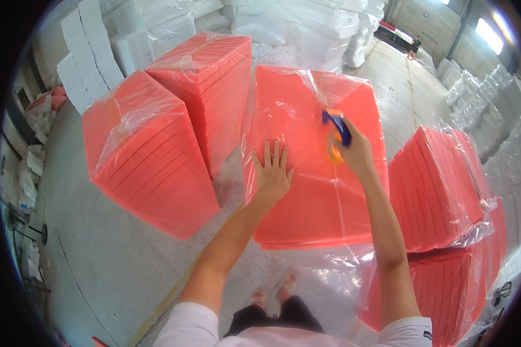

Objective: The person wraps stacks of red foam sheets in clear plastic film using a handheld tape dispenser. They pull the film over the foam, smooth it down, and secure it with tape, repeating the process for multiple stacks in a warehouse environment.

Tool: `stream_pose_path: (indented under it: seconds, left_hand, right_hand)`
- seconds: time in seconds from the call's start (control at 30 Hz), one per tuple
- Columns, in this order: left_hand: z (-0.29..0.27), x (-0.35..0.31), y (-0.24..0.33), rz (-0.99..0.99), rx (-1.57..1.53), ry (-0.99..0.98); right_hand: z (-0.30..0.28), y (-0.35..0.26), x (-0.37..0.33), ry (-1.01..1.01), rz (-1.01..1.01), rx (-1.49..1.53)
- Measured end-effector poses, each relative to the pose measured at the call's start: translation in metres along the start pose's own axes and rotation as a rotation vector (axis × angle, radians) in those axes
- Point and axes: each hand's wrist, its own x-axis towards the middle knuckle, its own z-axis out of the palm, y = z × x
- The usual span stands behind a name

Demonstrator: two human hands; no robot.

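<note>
Before me stands a stack of red foam sheets (307, 214) under clear plastic film (341, 87). My left hand (274, 178) lies flat on its top, left of the middle, fingers spread. At the right of the top, my right hand (358, 151) grips a blue tape dispenser (340, 128) with a roll of yellowish tape (333, 147) in it. The dispenser is over the film; whether it touches it I cannot tell. A pale line runs from the middle of the top toward the near edge. Loose film hangs past that edge.
Two wrapped red stacks (150, 156) (220, 87) stand at the left. More wrapped red bundles (434, 191) are piled at the right. White foam blocks (295, 29) rise at the back, with film-covered white stacks (492, 110) at the far right. Grey concrete floor (110, 260) lies around.
</note>
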Motion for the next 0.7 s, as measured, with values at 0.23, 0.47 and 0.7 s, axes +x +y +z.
stream_pose_path:
  seconds: [0.23,0.47,0.7]
  left_hand:
    - [0.006,0.085,0.002,0.057,0.004,-0.080]
    - [-0.081,0.077,0.043,0.648,-0.427,-0.269]
    - [-0.029,0.126,0.085,0.802,-0.203,0.154]
  right_hand:
    - [0.056,0.031,0.040,-0.186,0.271,-0.118]
    - [0.093,0.104,0.201,-0.319,0.281,-0.084]
    - [0.141,0.155,0.286,-0.374,0.311,-0.141]
